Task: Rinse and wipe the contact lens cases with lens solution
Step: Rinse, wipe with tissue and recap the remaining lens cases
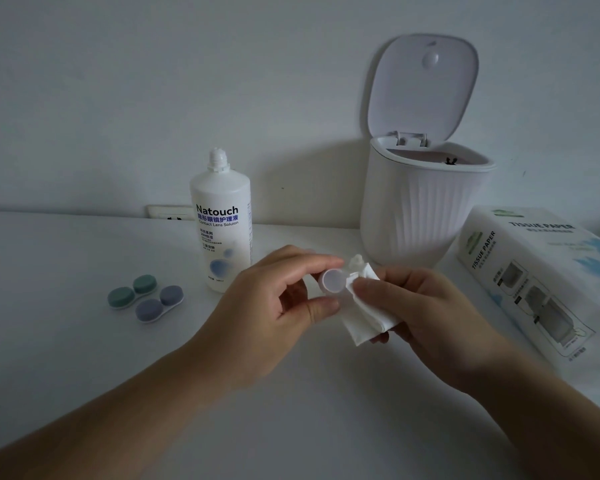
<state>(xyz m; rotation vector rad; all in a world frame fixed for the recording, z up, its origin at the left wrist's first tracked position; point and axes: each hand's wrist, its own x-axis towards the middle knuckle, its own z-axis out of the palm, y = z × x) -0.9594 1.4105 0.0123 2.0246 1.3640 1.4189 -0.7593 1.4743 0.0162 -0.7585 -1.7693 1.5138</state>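
Note:
My left hand (278,306) pinches a small round white lens-case part (333,280) between thumb and forefinger, its hollow side facing me. My right hand (426,313) holds a folded white tissue (368,317) right beside that part, one finger pressing the tissue's edge against it. A white bottle of contact lens solution (220,223) stands uncapped behind my left hand. To the left on the white table (66,341) lie two closed lens cases side by side, a green one (132,291) and a grey-purple one (159,303).
A white ribbed bin (420,209) with its lid flipped up stands at the back right against the wall. A tissue paper box (541,271) lies on the right. A wall socket (170,213) sits behind the bottle.

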